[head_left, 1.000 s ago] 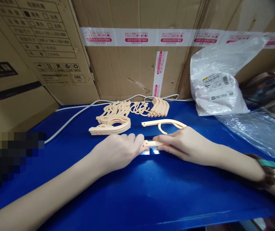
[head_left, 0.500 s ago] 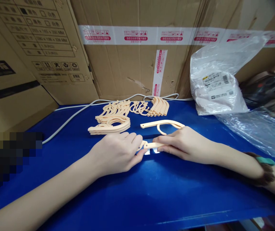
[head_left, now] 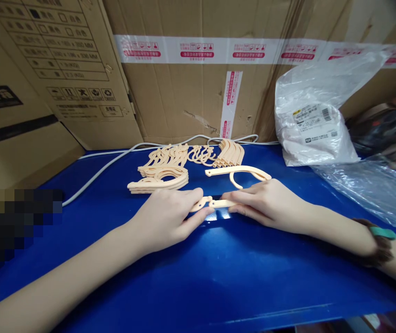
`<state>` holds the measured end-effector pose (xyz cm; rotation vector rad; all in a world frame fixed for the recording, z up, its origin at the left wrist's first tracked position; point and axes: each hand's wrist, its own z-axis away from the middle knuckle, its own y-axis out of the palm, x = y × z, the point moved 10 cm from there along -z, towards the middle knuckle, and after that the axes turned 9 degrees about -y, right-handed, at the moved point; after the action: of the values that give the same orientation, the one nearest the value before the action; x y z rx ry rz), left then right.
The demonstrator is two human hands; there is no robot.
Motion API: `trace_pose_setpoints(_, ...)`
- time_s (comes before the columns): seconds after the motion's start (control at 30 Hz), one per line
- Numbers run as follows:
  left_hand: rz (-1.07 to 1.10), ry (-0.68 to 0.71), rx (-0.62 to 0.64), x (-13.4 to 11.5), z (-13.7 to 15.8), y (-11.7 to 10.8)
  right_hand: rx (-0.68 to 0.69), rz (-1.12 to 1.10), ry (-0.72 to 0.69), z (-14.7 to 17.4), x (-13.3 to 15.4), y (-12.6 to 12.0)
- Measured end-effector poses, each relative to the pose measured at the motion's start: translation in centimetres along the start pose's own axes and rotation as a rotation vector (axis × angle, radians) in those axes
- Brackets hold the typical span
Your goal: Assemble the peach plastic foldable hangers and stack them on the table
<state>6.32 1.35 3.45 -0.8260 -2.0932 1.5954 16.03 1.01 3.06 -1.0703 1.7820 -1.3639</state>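
Pinching a pale holed piece in the nearly closed left hand and a pale bar in the nearly closed right hand, almost end to end between both — could slip out of line if pressed askew.

Held strips look smooth plastic, the tabletop glossy, cardboard matt.

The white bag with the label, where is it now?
In the head view, the white bag stands on the right, toward the far side of the blue table, beyond the right hand and in front of the cardboard.
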Motion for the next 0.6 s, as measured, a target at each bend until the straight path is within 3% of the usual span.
trace_pose_setpoints(0.3,-0.067,0.004,0.093,-0.5,0.1,1.1,0.012,0.047,-0.001,-0.1,0.3,0.2)
trace_pose_setpoints(0.6,-0.390,0.230,-0.219,-2.5,0.7,-0.5,0.054,-0.156,0.055,-0.2,-0.2,0.5)
